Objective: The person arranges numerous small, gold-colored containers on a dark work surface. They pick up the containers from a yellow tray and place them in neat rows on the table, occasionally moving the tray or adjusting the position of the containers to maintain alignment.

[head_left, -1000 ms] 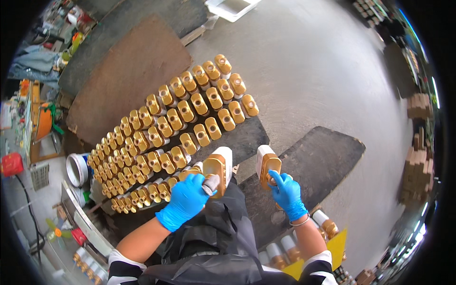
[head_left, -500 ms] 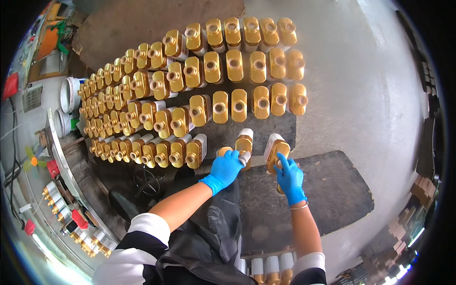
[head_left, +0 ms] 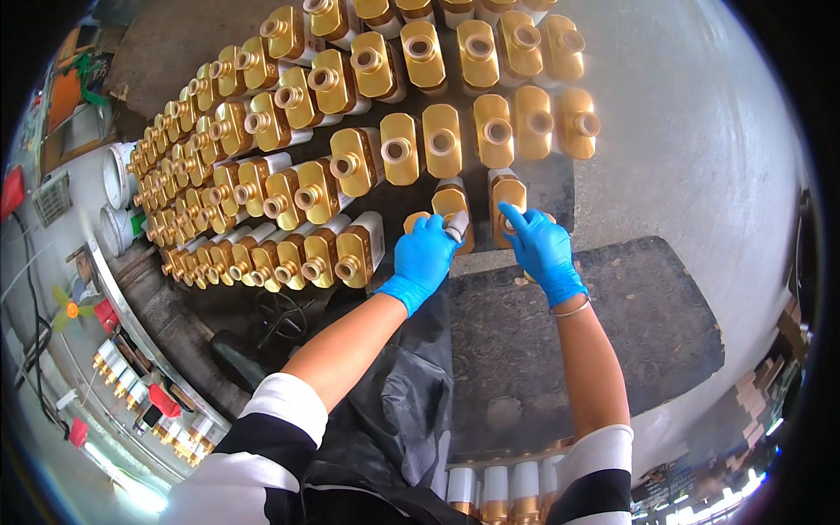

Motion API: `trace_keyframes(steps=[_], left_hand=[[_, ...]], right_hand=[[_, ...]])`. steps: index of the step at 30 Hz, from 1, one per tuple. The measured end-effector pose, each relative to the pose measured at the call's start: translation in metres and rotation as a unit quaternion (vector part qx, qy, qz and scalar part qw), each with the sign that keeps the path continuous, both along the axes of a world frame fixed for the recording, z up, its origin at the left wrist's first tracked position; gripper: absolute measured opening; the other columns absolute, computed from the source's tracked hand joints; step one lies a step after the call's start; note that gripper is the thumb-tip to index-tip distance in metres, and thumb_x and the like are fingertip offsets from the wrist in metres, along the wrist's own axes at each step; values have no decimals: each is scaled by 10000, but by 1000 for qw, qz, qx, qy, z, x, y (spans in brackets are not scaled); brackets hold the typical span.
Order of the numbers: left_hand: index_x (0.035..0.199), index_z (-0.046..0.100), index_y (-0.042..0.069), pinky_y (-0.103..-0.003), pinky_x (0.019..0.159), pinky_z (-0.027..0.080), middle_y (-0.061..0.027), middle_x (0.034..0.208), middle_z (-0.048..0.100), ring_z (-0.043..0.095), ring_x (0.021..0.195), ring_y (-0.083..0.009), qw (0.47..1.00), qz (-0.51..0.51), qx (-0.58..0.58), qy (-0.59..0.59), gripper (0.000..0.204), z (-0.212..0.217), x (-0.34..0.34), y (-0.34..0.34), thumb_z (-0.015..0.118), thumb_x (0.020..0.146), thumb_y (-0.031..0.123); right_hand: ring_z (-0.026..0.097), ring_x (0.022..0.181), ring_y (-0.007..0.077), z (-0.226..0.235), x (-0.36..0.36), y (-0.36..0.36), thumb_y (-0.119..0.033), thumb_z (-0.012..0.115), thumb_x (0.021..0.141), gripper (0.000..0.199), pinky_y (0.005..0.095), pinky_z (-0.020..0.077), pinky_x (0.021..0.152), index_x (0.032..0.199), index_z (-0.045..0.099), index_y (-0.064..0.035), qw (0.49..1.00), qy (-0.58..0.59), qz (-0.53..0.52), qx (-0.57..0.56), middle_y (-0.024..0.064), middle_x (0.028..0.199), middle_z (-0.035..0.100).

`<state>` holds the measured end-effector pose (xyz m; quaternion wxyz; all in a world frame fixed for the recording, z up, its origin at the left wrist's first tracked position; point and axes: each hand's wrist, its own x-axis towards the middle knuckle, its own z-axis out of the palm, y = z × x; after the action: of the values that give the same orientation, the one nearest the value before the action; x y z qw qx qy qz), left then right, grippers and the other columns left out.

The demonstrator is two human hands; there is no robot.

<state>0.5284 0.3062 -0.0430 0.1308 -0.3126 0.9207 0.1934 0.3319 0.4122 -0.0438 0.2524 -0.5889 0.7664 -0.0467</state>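
Near the close right corner of the dark, flat board [head_left: 556, 188], two hands in blue gloves work side by side. Left hand [head_left: 424, 258]: fingers closed on a gold-shouldered, white-bodied oblong bottle [head_left: 451, 203], gripping it about the neck; the neck itself is mostly hidden. A small grey-brown piece [head_left: 457, 226] shows at the fingertips, kind unclear. A second gold top [head_left: 415, 222] shows just beside the glove, partly covered; cannot tell whether it is gripped too. Right hand [head_left: 544, 254]: fingers closed round the neck of a matching narrow gold-and-white bottle [head_left: 507, 191], standing apart from the left one. Cannot tell whether either bottle touches the board.

Ranks of similar open-necked bottles [head_left: 354, 162] run from the board's right edge toward its far left end. Nearer the body, a separate dark, round-cornered panel [head_left: 586, 332] lies below the right hand.
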Motion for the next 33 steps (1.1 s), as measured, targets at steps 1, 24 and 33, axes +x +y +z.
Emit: trace_keyframes(steps=[1,24,33], left_hand=[[1023,602,87,-393,536,528,-97,875,531,599,787,-283,1000,-7,-6,-5,269,3,-1,-1,649,782,199],[1064,623,107,-414,685,473,-99,833,562,557,762,-314,987,143,25,75,266,-22,68,-22,653,812,188],[1220,542,66,-426,923,418,-148,1176,513,496,1104,-329,973,179,24,141,470,10,103,-5,668,769,109]], right_hand=[[630,760,267,-1,1,-2,-174,605,842,465,387,531,595,1290,511,-257,1000,1,5,12,86,890,610],[538,790,252,-30,-33,44,-115,710,764,513,365,492,749,1256,579,-168,983,28,-21,-178,71,869,522],[504,1057,298,-34,-27,66,-128,764,728,616,422,439,940,1293,521,-173,991,45,-58,-113,86,1134,534]])
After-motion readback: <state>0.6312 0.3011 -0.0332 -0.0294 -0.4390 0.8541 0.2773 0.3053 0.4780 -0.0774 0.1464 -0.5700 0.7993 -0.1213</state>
